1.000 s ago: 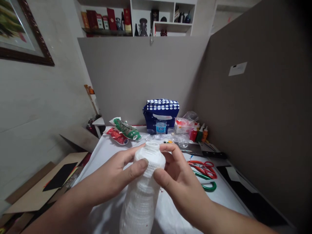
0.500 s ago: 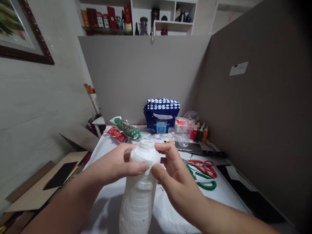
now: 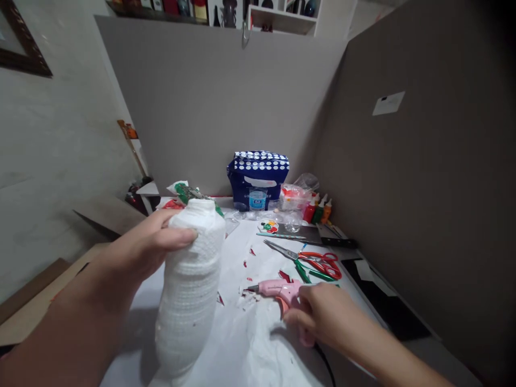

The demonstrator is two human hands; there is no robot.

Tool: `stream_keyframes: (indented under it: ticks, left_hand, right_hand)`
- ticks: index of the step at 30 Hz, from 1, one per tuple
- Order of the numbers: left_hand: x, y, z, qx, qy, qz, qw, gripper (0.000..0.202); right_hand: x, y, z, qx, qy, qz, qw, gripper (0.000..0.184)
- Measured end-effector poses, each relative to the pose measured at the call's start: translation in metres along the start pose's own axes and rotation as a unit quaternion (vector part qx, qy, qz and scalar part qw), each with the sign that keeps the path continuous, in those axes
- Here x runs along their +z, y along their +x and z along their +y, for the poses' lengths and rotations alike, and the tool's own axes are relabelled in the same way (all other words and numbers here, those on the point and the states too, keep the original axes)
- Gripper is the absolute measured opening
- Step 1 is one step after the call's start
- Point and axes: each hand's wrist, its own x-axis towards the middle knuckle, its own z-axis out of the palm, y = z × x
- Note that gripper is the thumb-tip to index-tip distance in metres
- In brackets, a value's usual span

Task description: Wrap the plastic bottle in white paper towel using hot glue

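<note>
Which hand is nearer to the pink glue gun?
Right. The right hand is on the pink glue gun, around its handle. The left hand is apart from it, off to its left, holding the white bottle-shaped object.

The bottle (image 3: 189, 301) in the left hand (image 3: 161, 239) was white with fine rings; the glue gun (image 3: 278, 288) in the right hand (image 3: 318, 312) was pink, its trigger (image 3: 284, 307) orange. Beyond both grips, the bag (image 3: 258, 174) was dark blue with white dots, the palette (image 3: 263, 226) apparently dabbed red, green and yellow.
</note>
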Motion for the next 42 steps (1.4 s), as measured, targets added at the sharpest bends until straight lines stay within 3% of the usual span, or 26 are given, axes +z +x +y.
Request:
stream_keyframes:
  ticks: [5,9,10,12,14,15,16,18,21,26,28,34,42]
  left_hand:
    - [-0.005,0.006,0.002,-0.025,-0.003,0.019,0.999,0.037]
    - [-0.007,0.002,0.004,-0.013,-0.011,0.036,0.999,0.033]
    - [-0.007,0.002,0.004,-0.005,-0.014,0.034,0.999,0.032]
    - [-0.005,0.002,0.003,0.008,-0.019,0.02,1.0,0.028]
    - [-0.002,0.003,0.0,0.002,-0.025,0.013,1.0,0.025]
    - [-0.002,0.004,-0.002,-0.008,-0.028,0.016,0.999,0.026]
    - [-0.001,0.004,-0.003,-0.019,-0.032,0.021,0.999,0.027]
    - [0.0,0.004,-0.007,-0.04,-0.031,0.032,0.998,0.032]
    - [0.003,0.004,-0.011,-0.061,-0.013,0.025,0.998,0.035]
    - [0.017,0.006,-0.011,-0.046,0.033,0.025,0.998,0.038]
    - [0.022,0.006,-0.008,-0.039,0.036,0.04,0.998,0.037]
    - [0.026,0.006,-0.004,-0.047,0.048,0.034,0.997,0.032]
    - [0.024,0.008,-0.008,-0.054,0.097,0.05,0.993,0.047]
  right_hand:
    - [0.021,0.0,0.006,0.018,0.061,-0.017,0.998,0.023]
    - [0.022,0.008,0.016,0.022,0.184,-0.056,0.981,0.003]
    - [0.021,0.008,0.016,0.017,0.245,-0.064,0.967,0.011]
    - [0.016,0.007,0.013,-0.007,0.426,-0.078,0.902,0.02]
    - [0.008,0.003,0.003,-0.028,0.599,-0.075,0.797,0.019]
    - [0.003,0.0,-0.003,-0.033,0.648,-0.066,0.758,0.021]
    - [-0.001,-0.003,-0.01,-0.036,0.666,-0.048,0.744,0.028]
    - [-0.008,-0.008,-0.023,-0.048,0.659,0.008,0.751,0.038]
    - [-0.013,-0.017,-0.036,-0.099,0.611,0.087,0.781,0.036]
    - [-0.013,-0.03,-0.04,-0.122,0.428,0.173,0.878,0.045]
    - [-0.015,-0.032,-0.043,-0.14,0.372,0.193,0.897,0.041]
    - [-0.026,-0.026,-0.059,-0.196,0.321,0.21,0.903,0.034]
    - [-0.023,-0.028,-0.05,-0.251,0.279,0.245,0.894,0.012]
